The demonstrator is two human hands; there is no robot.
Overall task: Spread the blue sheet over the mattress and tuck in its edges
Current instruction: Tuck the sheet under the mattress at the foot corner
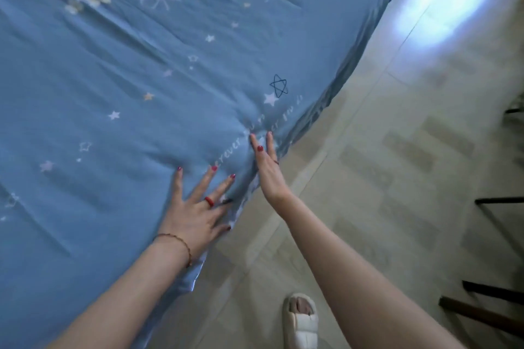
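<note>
The blue sheet (136, 88), printed with stars and white lettering, covers the mattress across the left and centre of the head view, with creases running over it. My left hand (198, 204) lies flat on it near the bed's right edge, fingers spread, holding nothing. My right hand (268, 167) is straight and on its side, fingers together, pressing the sheet along that same edge. The sheet's hem (317, 113) hangs down the mattress side. The mattress itself is hidden under the sheet.
Pale tiled floor (382, 178) runs along the right of the bed, with a bright patch of light at the top right. My foot in a white slipper (302, 320) stands near the bed. Dark furniture legs (493, 312) stick in from the right edge.
</note>
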